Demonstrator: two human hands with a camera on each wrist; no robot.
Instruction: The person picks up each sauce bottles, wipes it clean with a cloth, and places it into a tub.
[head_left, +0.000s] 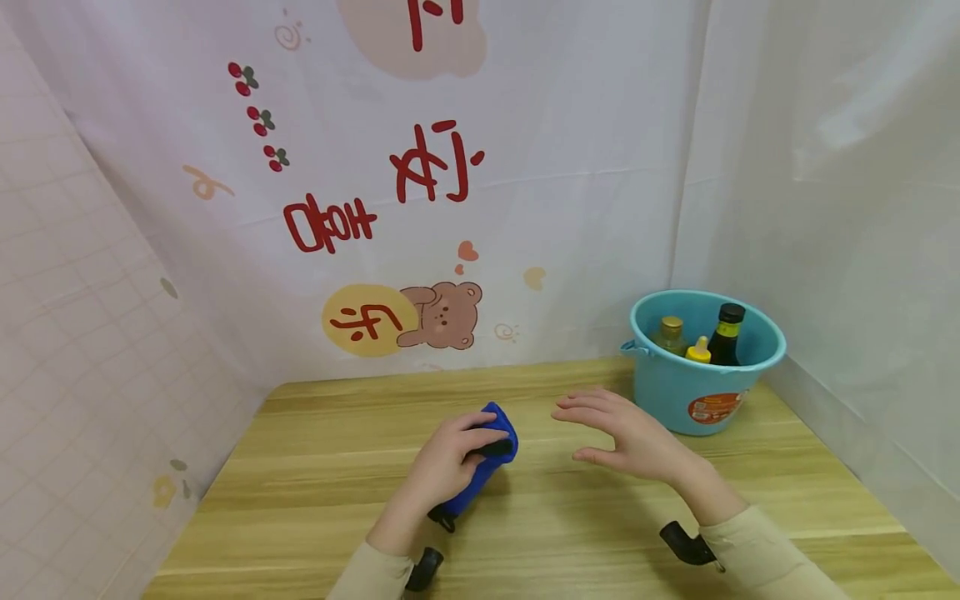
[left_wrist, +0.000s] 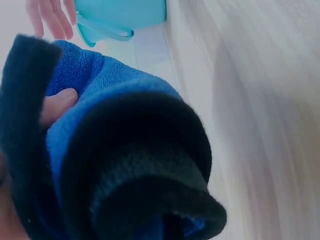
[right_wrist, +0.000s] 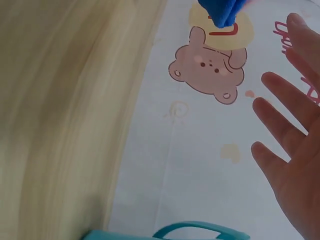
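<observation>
In the head view my left hand (head_left: pixel 444 460) grips a blue towel with black edging (head_left: pixel 471 492), folded or rolled into a bundle over the wooden table. The left wrist view shows the fuzzy blue towel (left_wrist: pixel 125 80) close up, its black-edged layers curled over one another, with the thumb against the blue side. To the right of the towel, my right hand (head_left: pixel 626 433) hovers over the table with its fingers spread and holds nothing. The right wrist view has this hand (right_wrist: pixel 295 135) at the right, apart from the towel's blue corner (right_wrist: pixel 221 11) at the top.
A light-blue bucket (head_left: pixel 667 392) stands at the table's back right, close beyond my right hand. It holds a dark bottle with a black cap (head_left: pixel 726 337), a yellow-topped bottle (head_left: pixel 698 352) and a gold-capped bottle (head_left: pixel 671 335). A printed white curtain (head_left: pixel 570 200) hangs behind the table (head_left: pixel 330 467).
</observation>
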